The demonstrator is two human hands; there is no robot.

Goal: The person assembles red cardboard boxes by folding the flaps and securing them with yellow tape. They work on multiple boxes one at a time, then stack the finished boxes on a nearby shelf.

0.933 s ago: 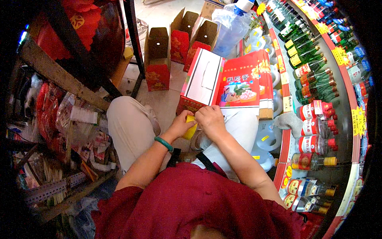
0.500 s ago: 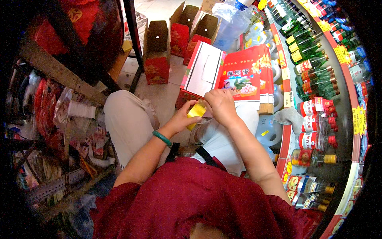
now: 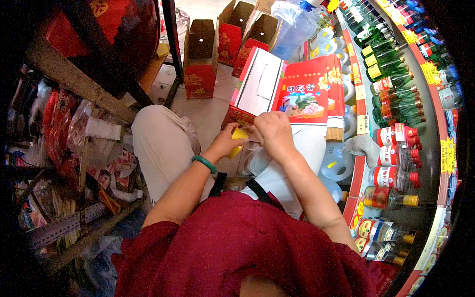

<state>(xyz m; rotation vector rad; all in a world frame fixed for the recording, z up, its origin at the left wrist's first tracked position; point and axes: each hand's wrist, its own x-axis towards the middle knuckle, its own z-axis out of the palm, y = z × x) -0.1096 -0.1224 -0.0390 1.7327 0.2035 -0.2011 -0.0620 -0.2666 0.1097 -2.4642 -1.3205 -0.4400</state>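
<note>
My left hand point(image 3: 223, 144), with a green bangle on its wrist, is closed around a yellow roll of tape point(image 3: 239, 137) above my lap. Close on its right, my right hand point(image 3: 275, 132) is closed with the fingers curled down. A thin, see-through strip of tape point(image 3: 254, 134) seems to run from the roll to these fingers, though their tips are hidden. Just beyond the hands lies a flattened red-and-white carton point(image 3: 257, 81) with a handle slit. On its right rests a stack of flat red cartons point(image 3: 303, 99), reaching over my right knee.
Upright open red boxes point(image 3: 200, 74) stand on the floor ahead. Shelves of bottles point(image 3: 388, 151) line my right side, with large clear jugs point(image 3: 337, 163) below and a grey cloth point(image 3: 362, 148) at the edge. A metal rack point(image 3: 84, 168) holding plastic packages stands on my left.
The yellow roll has turned in my left hand, and its broad face shows less. A see-through strip now shows between my hands. The whole view has shifted slightly.
</note>
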